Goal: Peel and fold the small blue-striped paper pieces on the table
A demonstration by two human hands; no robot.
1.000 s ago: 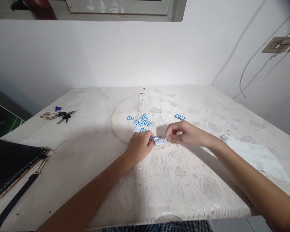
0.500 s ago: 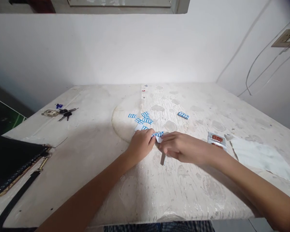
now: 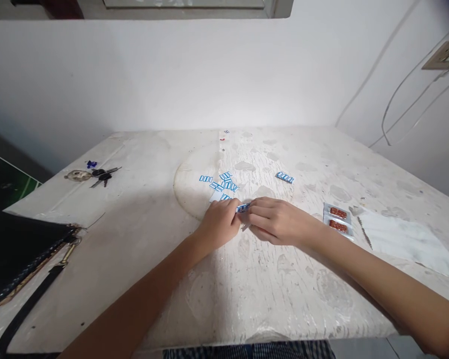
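Observation:
Low over the middle of the table, my left hand (image 3: 220, 221) is closed, pinching one end of a small blue-and-white printed strip (image 3: 243, 207). My right hand (image 3: 275, 219) meets it from the other side, its fingers bent round the strip's right end. Below the strip, a thin greyish piece (image 3: 245, 227) shows between the hands; I cannot make out what it is. Just beyond my left hand lies a loose group of white paper pieces (image 3: 226, 185) with blue-outlined boxes. A similar blue-printed piece (image 3: 285, 177) rests apart, farther back on the right.
A silver blister pack (image 3: 338, 219) with reddish-brown contents lies right of my right forearm, beside a white cloth or paper (image 3: 407, 242). Keys (image 3: 102, 174) are on the table's left side. A black bag (image 3: 22, 249) with a strap sits at the left edge.
My right hand has closed in on my left and covers more of the strip. The grey piece that hung below my right fingers is now mostly hidden.

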